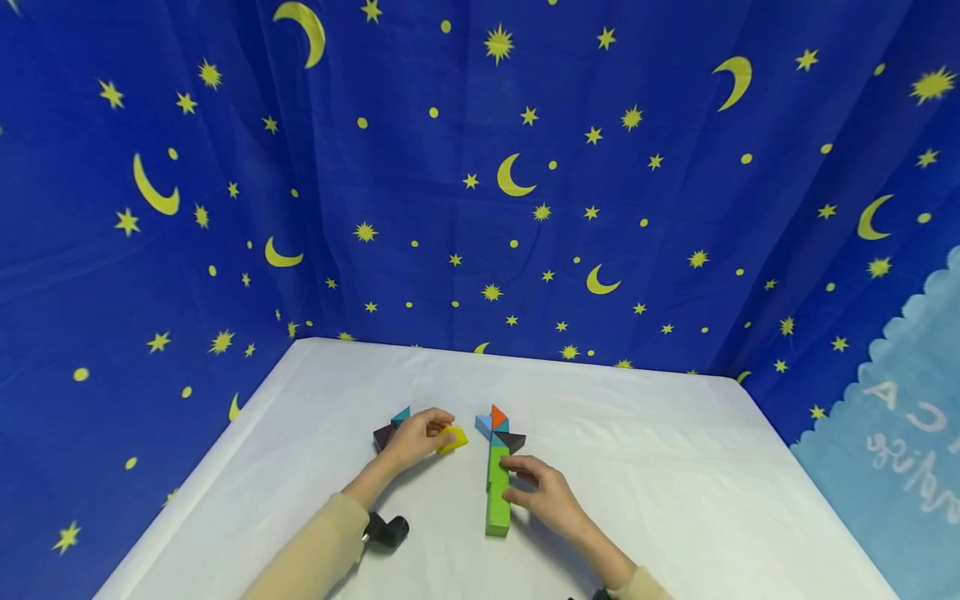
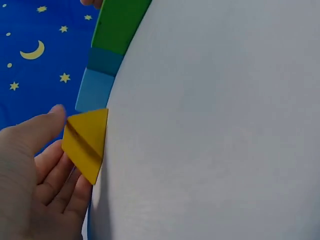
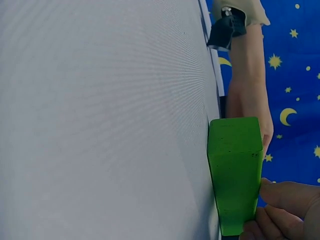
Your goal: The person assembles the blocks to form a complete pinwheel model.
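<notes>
My left hand (image 1: 418, 437) pinches a yellow block (image 1: 453, 439) between thumb and fingers. In the left wrist view this yellow block (image 2: 86, 145) shows slanted sides, close to the table. A long green row of blocks (image 1: 498, 492) lies to its right. My right hand (image 1: 547, 496) rests its thumb and index finger, spread apart, against the row's right side. The right wrist view shows the end of a green block (image 3: 235, 170) touched by the thumb (image 3: 287, 195). Beyond the green lie an orange triangle (image 1: 498, 417), a light blue triangle (image 1: 483, 423) and a dark triangle (image 1: 513, 441).
Behind my left hand lie a teal triangle (image 1: 402, 415) and a dark block (image 1: 383, 437), both partly hidden. A white cloth covers the table (image 1: 645, 467). Blue curtain (image 1: 420, 167) with moons and stars stands around the back and sides.
</notes>
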A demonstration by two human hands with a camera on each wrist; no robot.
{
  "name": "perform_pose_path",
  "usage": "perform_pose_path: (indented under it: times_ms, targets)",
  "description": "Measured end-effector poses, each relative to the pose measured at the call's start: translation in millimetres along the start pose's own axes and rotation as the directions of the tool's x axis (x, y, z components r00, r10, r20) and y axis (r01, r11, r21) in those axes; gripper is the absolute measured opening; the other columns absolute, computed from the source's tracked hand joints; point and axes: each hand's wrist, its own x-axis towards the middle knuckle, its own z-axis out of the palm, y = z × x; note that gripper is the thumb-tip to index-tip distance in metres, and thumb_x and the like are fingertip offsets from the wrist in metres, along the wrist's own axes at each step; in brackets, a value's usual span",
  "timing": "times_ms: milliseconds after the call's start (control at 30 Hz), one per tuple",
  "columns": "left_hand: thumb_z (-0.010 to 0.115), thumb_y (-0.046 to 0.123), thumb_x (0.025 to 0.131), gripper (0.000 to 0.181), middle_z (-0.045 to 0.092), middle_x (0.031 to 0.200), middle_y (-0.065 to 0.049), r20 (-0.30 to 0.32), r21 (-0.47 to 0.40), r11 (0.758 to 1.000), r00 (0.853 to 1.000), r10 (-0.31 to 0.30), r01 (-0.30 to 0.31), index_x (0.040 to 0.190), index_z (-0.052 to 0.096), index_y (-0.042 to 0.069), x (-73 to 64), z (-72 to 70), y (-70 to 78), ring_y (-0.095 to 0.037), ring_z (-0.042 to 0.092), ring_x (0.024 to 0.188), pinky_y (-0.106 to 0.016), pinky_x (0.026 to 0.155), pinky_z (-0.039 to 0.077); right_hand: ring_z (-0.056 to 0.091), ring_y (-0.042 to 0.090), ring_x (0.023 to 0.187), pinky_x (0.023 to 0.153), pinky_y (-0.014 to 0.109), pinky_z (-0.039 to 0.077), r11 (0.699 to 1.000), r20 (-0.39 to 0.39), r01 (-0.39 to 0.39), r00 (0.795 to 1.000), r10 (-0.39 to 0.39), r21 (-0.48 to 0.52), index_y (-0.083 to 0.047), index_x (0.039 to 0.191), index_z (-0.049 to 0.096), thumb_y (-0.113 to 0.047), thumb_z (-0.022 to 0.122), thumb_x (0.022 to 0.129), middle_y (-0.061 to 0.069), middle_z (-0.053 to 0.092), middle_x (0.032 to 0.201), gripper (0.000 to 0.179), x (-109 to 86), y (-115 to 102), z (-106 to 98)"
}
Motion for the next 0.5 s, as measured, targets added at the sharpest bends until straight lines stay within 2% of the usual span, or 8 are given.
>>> perform_pose_path:
  times_ms: [167,400,500]
  targets:
    - [0.074,0.013,0.082,0.029,0.062,0.094,-0.002,-0.066,0.074,0.997,0.997,0.027,-0.022,0.107,0.064,0.001,-2.5,4.0,-1.9,-0.016,0.058,0.083,-0.028,0.072,0.052,0.05,0.04,0.117,0.1,0.046,0.041,1.0,0.0,-0.001,1.0,0.001,0.007,0.011,0.123,0.054,0.001,0.068,0.083,0.025,0.055,0.123,0.043,0.0,0.4,-0.2]
    - [0.069,0.017,0.087,0.028,0.067,0.095,-0.005,-0.039,-0.01,1.0,0.999,0.011,-0.012,0.108,0.066,0.0,-4.1,5.4,-0.5,-0.018,0.062,0.084,-0.026,0.071,0.053,0.05,0.04,0.117,0.1,0.046,0.041,1.0,0.001,-0.008,1.0,0.008,0.005,0.01,0.123,0.054,0.0,0.068,0.084,0.025,0.055,0.123,0.043,-0.5,-1.6,0.0]
    - [0.066,0.02,0.089,0.028,0.068,0.098,-0.007,-0.045,0.001,1.0,0.999,0.022,-0.022,0.108,0.067,0.0,-4.7,5.9,-2.3,-0.019,0.063,0.086,-0.025,0.073,0.054,0.05,0.04,0.117,0.1,0.045,0.041,1.0,-0.002,-0.011,1.0,0.011,-0.001,0.01,0.123,0.054,0.001,0.068,0.084,0.025,0.055,0.123,0.043,-0.7,-3.1,0.2]
